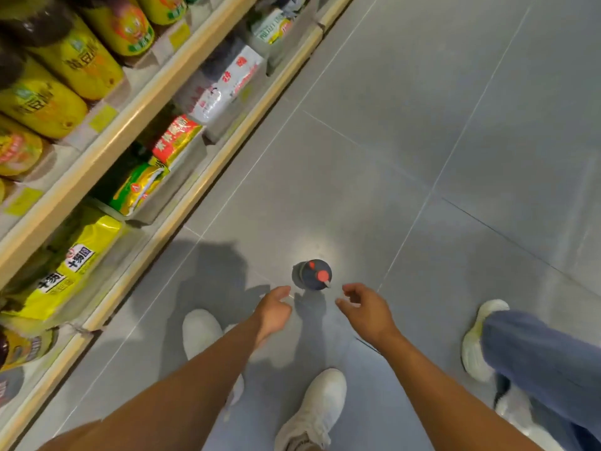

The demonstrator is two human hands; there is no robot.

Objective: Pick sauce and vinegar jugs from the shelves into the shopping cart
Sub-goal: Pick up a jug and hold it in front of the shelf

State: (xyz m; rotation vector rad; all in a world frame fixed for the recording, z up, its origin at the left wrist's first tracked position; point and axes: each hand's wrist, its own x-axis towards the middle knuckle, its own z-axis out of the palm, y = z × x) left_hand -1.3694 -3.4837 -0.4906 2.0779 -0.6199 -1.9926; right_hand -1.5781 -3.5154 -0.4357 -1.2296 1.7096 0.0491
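The dark jug (313, 275) with red caps stood upright on the floor (422, 157), just beyond and between the two hands, touching neither. The left hand (274, 309) and right hand (366, 309) were both empty, fingers loosely curled and gripping nothing. Well past the left hand, the shelves (130, 125) carried yellow-labelled jugs (81, 60) and what looked like packets (81, 265), too blurred to be sure.

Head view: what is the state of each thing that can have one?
Dark jug: upright on the floor, red cap on, not held.
Left hand: open, near the jug, holds nothing.
Right hand: open, near the jug, holds nothing.
Yellow-labelled jugs: on the shelf, untouched.
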